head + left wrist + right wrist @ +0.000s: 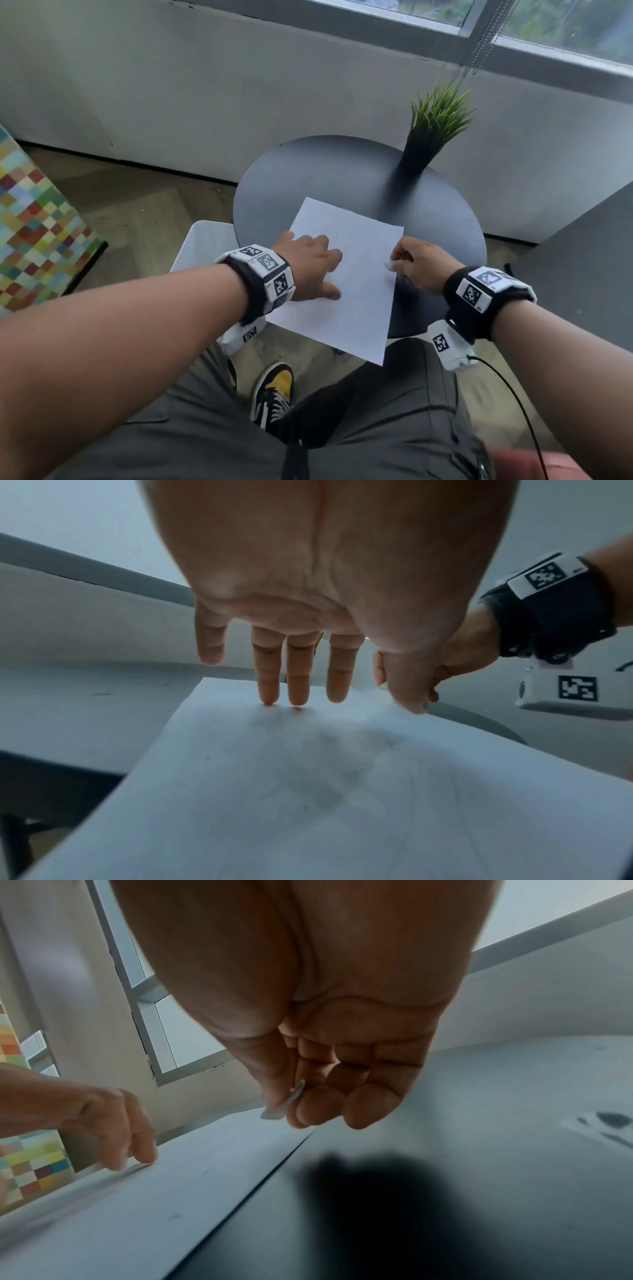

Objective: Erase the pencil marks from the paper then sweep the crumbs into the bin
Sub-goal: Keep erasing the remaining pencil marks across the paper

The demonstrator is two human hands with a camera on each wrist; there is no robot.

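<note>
Pinching a white eraser (283, 1106), right hand (423, 265) is hovering beside paper (356, 274); left hand (310, 265) is pressing it flat-fingered near the plant (435, 126).

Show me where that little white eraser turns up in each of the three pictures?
Head: eraser at the paper's right edge, pinched by the right hand.
Left wrist: hidden behind the left hand.
Right wrist: eraser centre, between thumb and fingertips.
Shared landmark: the paper's right edge.
</note>
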